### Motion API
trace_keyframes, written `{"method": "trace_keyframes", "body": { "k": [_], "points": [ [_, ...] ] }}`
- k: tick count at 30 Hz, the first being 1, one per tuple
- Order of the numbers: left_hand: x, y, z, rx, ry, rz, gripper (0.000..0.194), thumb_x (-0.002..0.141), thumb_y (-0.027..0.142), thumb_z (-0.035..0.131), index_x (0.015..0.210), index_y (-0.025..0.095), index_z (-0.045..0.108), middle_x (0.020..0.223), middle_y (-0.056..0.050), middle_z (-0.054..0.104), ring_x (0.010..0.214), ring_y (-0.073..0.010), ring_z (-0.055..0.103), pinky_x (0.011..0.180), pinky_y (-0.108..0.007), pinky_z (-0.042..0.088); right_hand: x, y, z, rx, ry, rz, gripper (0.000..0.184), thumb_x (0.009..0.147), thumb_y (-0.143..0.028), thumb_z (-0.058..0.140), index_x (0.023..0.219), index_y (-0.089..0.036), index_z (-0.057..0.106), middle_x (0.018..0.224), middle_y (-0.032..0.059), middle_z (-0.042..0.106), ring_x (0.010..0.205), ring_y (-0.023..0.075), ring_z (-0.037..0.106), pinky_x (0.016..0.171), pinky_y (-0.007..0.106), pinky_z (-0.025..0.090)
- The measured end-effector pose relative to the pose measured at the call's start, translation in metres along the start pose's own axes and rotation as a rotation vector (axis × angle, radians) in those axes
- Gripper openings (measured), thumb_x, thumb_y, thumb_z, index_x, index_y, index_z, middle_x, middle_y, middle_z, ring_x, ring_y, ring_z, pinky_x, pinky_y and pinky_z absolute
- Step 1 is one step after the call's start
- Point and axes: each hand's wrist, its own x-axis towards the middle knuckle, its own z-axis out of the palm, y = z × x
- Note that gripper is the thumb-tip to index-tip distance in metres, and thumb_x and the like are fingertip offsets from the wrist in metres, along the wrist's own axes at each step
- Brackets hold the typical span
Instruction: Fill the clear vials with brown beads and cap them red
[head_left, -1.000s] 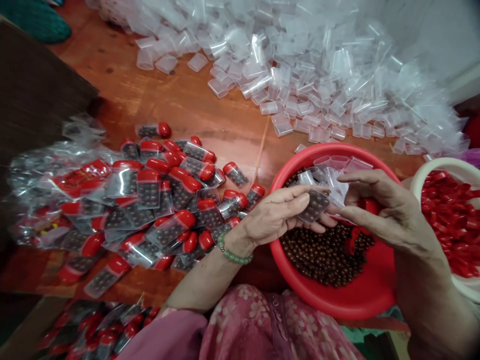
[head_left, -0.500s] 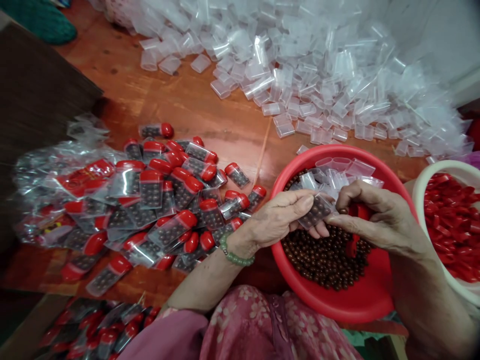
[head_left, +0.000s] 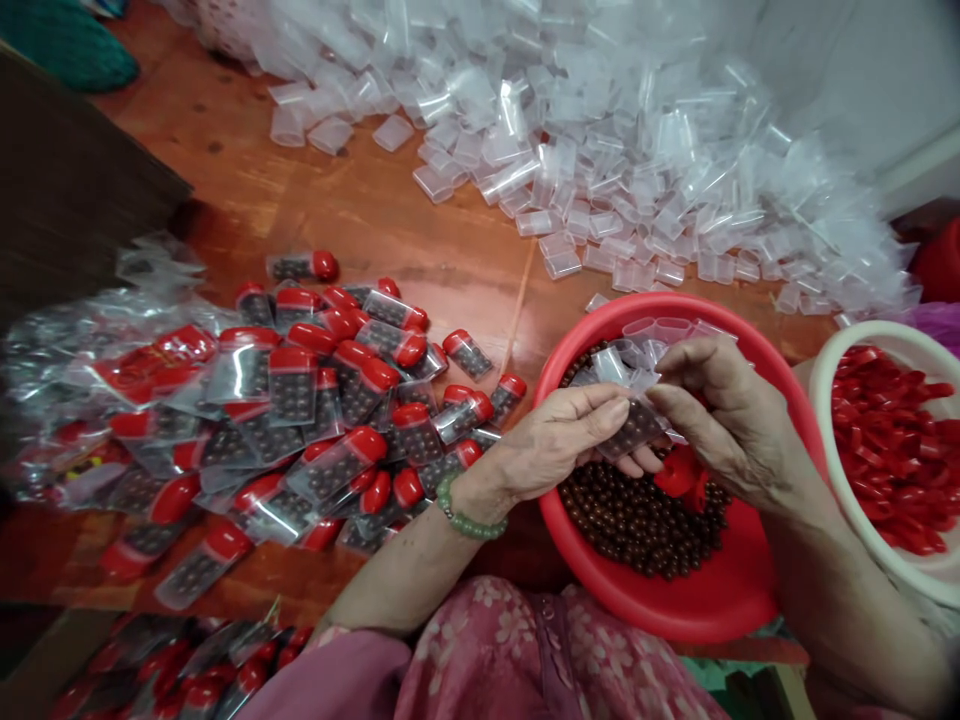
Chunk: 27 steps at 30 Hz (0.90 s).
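Hands over the lower right of the frame: left hand (head_left: pixel 551 435) with thumb pressed on a flat clear container (head_left: pixel 631 430), fingers beneath; right hand (head_left: pixel 731 420) at its upper right edge, thumb and forefinger curled close, anything pinched between impossible to tell. Apparently a filling or settling step; steady hold and fine finger control called for. Container tilted, dark round beads packed in rows behind the plastic, no red cap visible. Below, loose brown beads (head_left: pixel 652 520) and red caps (head_left: pixel 679 472) in a red basin (head_left: pixel 720 615). Far right, white tub (head_left: pixel 823 400) of red pieces. Across the surface (head_left: pixel 465 240), capped containers (head_left: pixel 337 460) at left, clear empties (head_left: pixel 540 170) along the top.
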Motion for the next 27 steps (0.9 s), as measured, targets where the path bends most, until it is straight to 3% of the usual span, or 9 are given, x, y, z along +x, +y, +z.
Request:
{"method": "trace_keyframes", "body": {
  "k": [4, 9, 11, 15, 18, 20, 23, 27],
  "points": [
    [0.0, 0.001, 0.003, 0.037, 0.061, 0.012, 0.042, 0.082, 0.045, 0.08, 0.108, 0.013, 0.068, 0.091, -0.006, 0.072, 0.08, -0.012, 0.069, 0.075, -0.023, 0.054, 0.005, -0.003, 0.007, 0.086, 0.162, 0.058, 0.022, 0.094, -0.044, 0.065, 0.099, -0.025, 0.055, 0.072, -0.004, 0.055, 0.056, 0.0102, 0.05, 0.049, 0.025, 0.042],
    [0.0, 0.001, 0.013, 0.178, 0.251, 0.019, 0.06, 0.065, 0.021, 0.091, 0.118, 0.018, 0.063, 0.092, 0.0, 0.07, 0.085, -0.0109, 0.065, 0.085, -0.024, 0.052, 0.012, -0.002, 0.014, 0.215, 0.48, 0.137, 0.039, 0.081, -0.052, 0.078, 0.095, -0.026, 0.054, 0.074, -0.0048, 0.055, 0.059, 0.0104, 0.051, 0.051, 0.025, 0.043],
    [0.001, 0.0, 0.017, 0.214, 0.294, 0.044, 0.058, 0.064, 0.02, 0.09, 0.115, 0.017, 0.063, 0.094, 0.0, 0.071, 0.085, -0.0112, 0.065, 0.085, -0.025, 0.053, 0.013, -0.002, 0.018, 0.242, 0.517, 0.116, 0.043, 0.077, -0.056, 0.08, 0.092, -0.026, 0.052, 0.073, -0.0047, 0.055, 0.061, 0.0115, 0.052, 0.054, 0.025, 0.044],
    [0.002, -0.002, 0.019, 0.239, 0.342, 0.096, 0.043, 0.071, 0.023, 0.084, 0.109, 0.017, 0.064, 0.091, -0.001, 0.071, 0.077, -0.0115, 0.066, 0.078, -0.026, 0.055, 0.008, -0.003, 0.028, 0.261, 0.422, 0.092, 0.044, 0.082, -0.062, 0.073, 0.094, -0.026, 0.051, 0.081, -0.0012, 0.06, 0.068, 0.014, 0.058, 0.059, 0.027, 0.049],
    [0.002, -0.003, 0.018, 0.216, 0.368, 0.117, 0.04, 0.074, 0.025, 0.081, 0.108, 0.017, 0.063, 0.085, 0.0, 0.07, 0.072, -0.0117, 0.066, 0.075, -0.027, 0.057, 0.0, -0.004, 0.032, 0.231, 0.338, 0.105, 0.044, 0.092, -0.067, 0.055, 0.111, -0.027, 0.055, 0.102, 0.0037, 0.064, 0.077, 0.0156, 0.062, 0.063, 0.029, 0.052],
    [0.002, -0.004, 0.017, 0.208, 0.378, 0.123, 0.039, 0.073, 0.026, 0.082, 0.105, 0.017, 0.063, 0.084, 0.0, 0.069, 0.071, -0.0119, 0.066, 0.074, -0.026, 0.056, -0.004, -0.005, 0.032, 0.178, 0.245, 0.107, 0.047, 0.097, -0.067, 0.043, 0.119, -0.028, 0.057, 0.104, 0.0042, 0.064, 0.077, 0.016, 0.062, 0.062, 0.029, 0.052],
    [0.003, -0.005, 0.016, 0.243, 0.369, 0.14, 0.034, 0.074, 0.027, 0.082, 0.1, 0.016, 0.064, 0.081, 0.001, 0.067, 0.07, -0.0116, 0.063, 0.071, -0.025, 0.054, -0.006, -0.007, 0.031, 0.039, 0.119, 0.055, 0.038, 0.103, -0.053, 0.04, 0.119, -0.028, 0.064, 0.1, 0.0038, 0.066, 0.084, 0.0177, 0.063, 0.073, 0.031, 0.053],
    [0.003, -0.005, 0.016, 0.328, 0.398, 0.181, 0.03, 0.075, 0.024, 0.079, 0.101, 0.016, 0.066, 0.087, 0.0, 0.067, 0.08, -0.0136, 0.062, 0.079, -0.026, 0.052, -0.005, -0.009, 0.029, -0.069, 0.139, -0.041, 0.031, 0.105, -0.037, 0.042, 0.118, -0.028, 0.07, 0.11, 0.0049, 0.069, 0.102, 0.0196, 0.064, 0.091, 0.036, 0.052]
  ]
}}
